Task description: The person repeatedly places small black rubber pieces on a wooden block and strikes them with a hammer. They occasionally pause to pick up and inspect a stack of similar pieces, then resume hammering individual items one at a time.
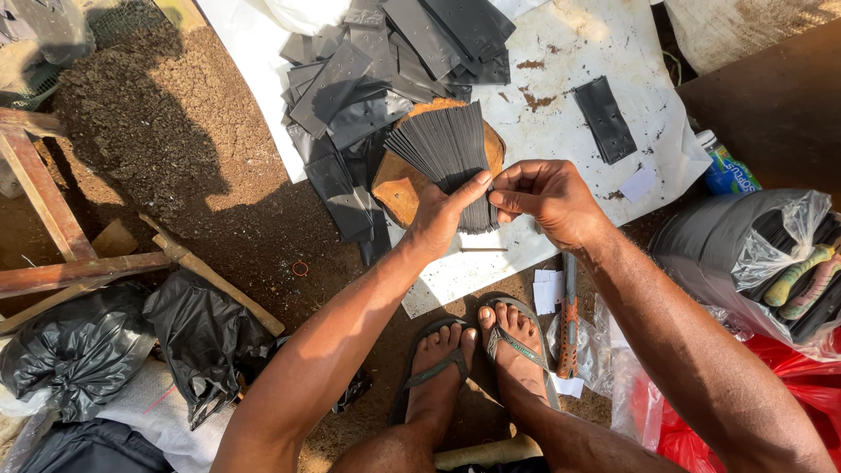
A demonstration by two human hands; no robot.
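The fingers (pixel 480 181) of the left hand (pixel 442 215) are closed around a thick stack of dark grey plastic bags (pixel 445 153), thumb laid across the front near the lower end. The right hand (pixel 547 197) meets it from the other side, its fingers (pixel 511 203) pinched on the stack's lower right edge. The stack is made of many thin flat sheets pressed together; held at the bottom, it spreads upward like a fan, so the edges show as fine parallel lines, matt and charcoal-coloured in the sun. It is held up just above a round wooden block (pixel 405 184), orange-brown, which lies on a white sheet (pixel 578 61) spread on the earth floor. Behind the block lies a loose heap of the same grey bags (pixel 368 79), flat and punched with small holes, and one single bag (pixel 604 118) lies apart to the right on the sheet. Below the hands, both feet in flip-flops (pixel 517 346) rest on the ground. A knife with an orange handle (pixel 568 320) lies beside the right foot.
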